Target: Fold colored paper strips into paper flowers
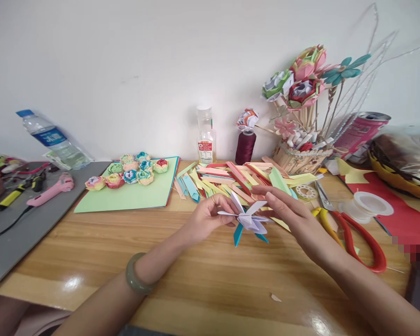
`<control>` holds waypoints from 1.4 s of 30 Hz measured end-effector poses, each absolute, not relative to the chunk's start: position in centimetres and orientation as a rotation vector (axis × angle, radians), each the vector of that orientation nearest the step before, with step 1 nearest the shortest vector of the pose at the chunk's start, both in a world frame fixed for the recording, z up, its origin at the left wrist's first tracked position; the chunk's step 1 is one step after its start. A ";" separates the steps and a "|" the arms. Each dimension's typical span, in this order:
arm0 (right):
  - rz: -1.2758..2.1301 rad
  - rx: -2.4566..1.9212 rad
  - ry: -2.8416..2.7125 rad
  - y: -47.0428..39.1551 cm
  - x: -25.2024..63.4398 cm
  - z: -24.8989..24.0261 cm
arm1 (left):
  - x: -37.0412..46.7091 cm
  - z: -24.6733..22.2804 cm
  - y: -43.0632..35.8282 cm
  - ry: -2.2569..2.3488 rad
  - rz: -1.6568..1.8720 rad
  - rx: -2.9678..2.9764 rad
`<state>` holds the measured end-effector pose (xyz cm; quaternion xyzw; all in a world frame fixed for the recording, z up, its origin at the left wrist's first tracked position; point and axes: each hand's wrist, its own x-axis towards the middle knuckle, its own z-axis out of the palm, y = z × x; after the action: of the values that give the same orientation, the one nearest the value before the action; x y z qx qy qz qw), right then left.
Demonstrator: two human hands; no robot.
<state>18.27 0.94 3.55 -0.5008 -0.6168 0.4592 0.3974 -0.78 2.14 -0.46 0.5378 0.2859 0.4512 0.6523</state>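
The left hand (215,217) pinches a white-and-blue folded paper flower (247,219) above the wooden worktop's (210,289) bare front edge; the right hand's (283,207) fingers extend beside it.

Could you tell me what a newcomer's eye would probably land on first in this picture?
Probably the white and blue paper flower held between the two hands, just in front of a heap of colored strips. Next, perhaps, the tall bouquet in the basket at the back right, and the small paper roses grouped on the green sheet to the left.
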 end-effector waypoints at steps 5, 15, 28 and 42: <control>1.314 -1.131 -1.609 0.3 18.1 3.5 | -0.8 -0.8 2.3 0.653 1.057 1.147; 0.676 -1.056 -1.954 0.3 17.8 2.4 | -0.7 -0.2 1.9 0.731 0.970 1.099; 0.379 -1.032 -2.065 -0.3 17.1 1.6 | 0.2 -0.7 0.6 0.983 1.199 1.461; -0.042 -0.717 -1.999 -0.9 17.0 1.6 | 0.3 0.2 -0.1 0.773 1.540 2.158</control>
<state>16.98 -0.93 1.63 -0.2948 -0.8218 -0.0173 0.4873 0.27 -0.10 0.21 0.7674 0.2750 0.5475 0.1888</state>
